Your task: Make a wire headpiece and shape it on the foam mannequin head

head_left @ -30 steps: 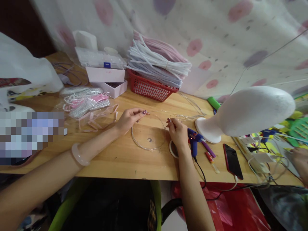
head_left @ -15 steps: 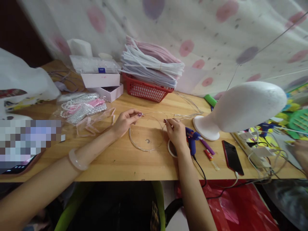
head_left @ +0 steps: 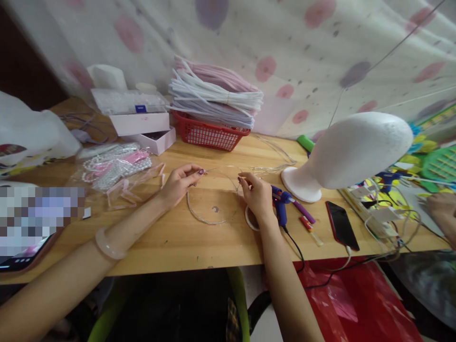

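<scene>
A loop of thin, see-through wire [head_left: 203, 220] with a silvery wrapped part along its lower left hangs just over the table between my hands. My left hand [head_left: 180, 184] pinches the loop at its upper left, thumb against the fingers. On the right side, my right hand [head_left: 257, 194] has its fingertips closed on the wire, where thin strands seem to cross. Fine detail there is too small to make out. Beside my right wrist lies a roll of tape [head_left: 251, 219], partly hidden, and a blue glue gun [head_left: 280, 205].
A white foam head [head_left: 356, 154] stands to the right, near a phone [head_left: 342, 225] and a power strip [head_left: 370, 213]. Behind are a red basket [head_left: 210, 137] of fuzzy stems and loose wires [head_left: 274, 164]. Bagged beads [head_left: 117, 166] lie left. Another person's hand [head_left: 441, 209] shows far right.
The whole view has shifted slightly, so the things on the table appear further left. Both hands keep their grip on the wire loop, with little movement of the fingers.
</scene>
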{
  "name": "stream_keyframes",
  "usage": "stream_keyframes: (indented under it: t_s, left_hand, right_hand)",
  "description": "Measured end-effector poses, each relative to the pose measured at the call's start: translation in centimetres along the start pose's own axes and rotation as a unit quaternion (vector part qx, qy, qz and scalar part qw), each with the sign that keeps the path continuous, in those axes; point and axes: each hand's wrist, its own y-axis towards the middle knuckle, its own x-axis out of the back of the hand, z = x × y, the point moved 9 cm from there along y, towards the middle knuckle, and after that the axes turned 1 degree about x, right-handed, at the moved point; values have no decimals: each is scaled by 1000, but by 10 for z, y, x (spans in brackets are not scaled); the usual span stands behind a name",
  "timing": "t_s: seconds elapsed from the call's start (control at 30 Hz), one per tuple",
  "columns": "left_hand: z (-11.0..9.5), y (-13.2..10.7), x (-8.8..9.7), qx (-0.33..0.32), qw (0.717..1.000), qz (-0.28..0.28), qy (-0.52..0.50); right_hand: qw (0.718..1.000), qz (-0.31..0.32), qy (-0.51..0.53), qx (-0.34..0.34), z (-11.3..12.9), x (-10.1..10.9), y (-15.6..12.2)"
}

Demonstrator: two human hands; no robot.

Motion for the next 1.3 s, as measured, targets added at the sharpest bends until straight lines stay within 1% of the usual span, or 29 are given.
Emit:
stream_keyframes:
  t_s: [0.27,0.47,1.3]
  left_hand:
    - [2,-1,0,8,1000,-1,-7]
    - [1,-1,0,13,1000,-1,-15]
    - [2,0,1,6,1000,5,-28]
  right_hand:
    - [1000,3,4,-15,-1,-1,-3]
    - [1000,-1,-1,-11,0,0,-3]
    - [1000,8,-14,-17,-1,-2,-5]
